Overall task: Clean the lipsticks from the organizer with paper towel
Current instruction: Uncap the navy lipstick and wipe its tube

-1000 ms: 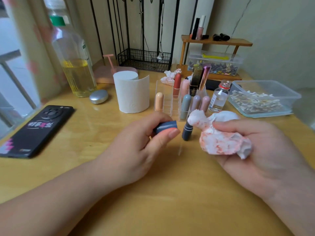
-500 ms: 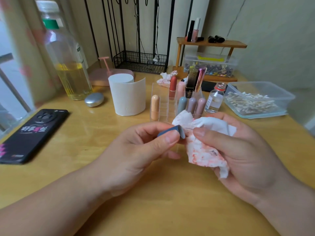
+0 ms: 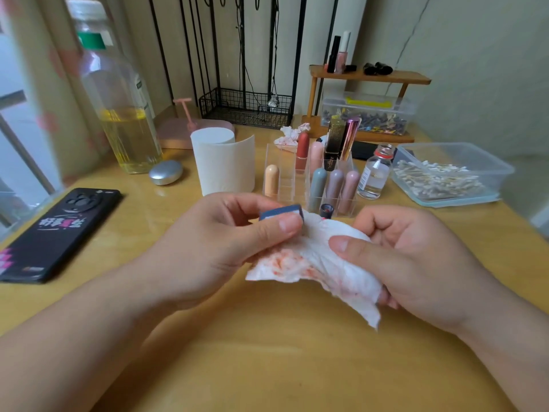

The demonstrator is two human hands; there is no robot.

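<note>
Pinching a blue lipstick cap (image 3: 280, 212), the left hand (image 3: 208, 248) presses it into the red-stained paper towel (image 3: 315, 263) clutched in the right hand (image 3: 416, 263) above the desk (image 3: 267, 352).

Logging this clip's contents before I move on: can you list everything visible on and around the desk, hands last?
desk: 1, light wood, under everything
phone: 1, black, left edge
bottle: 1, clear with yellow liquid, back left
round case: 1, silver, beside bottle
paper roll: 1, white, centre
organizer: 1, clear, right of roll
capped lipsticks: several, mixed colours, upright in organizer
open lipstick base: 1, dark, before organizer
small vial: 1, clear, right of organizer
swab box: 1, clear, right
wooden shelf: 1, brown, back
lipstick cap: 1, navy, left grip
paper towel: 1, white, red-stained, right grip
left hand: holds cap
right hand: holds towel
</note>
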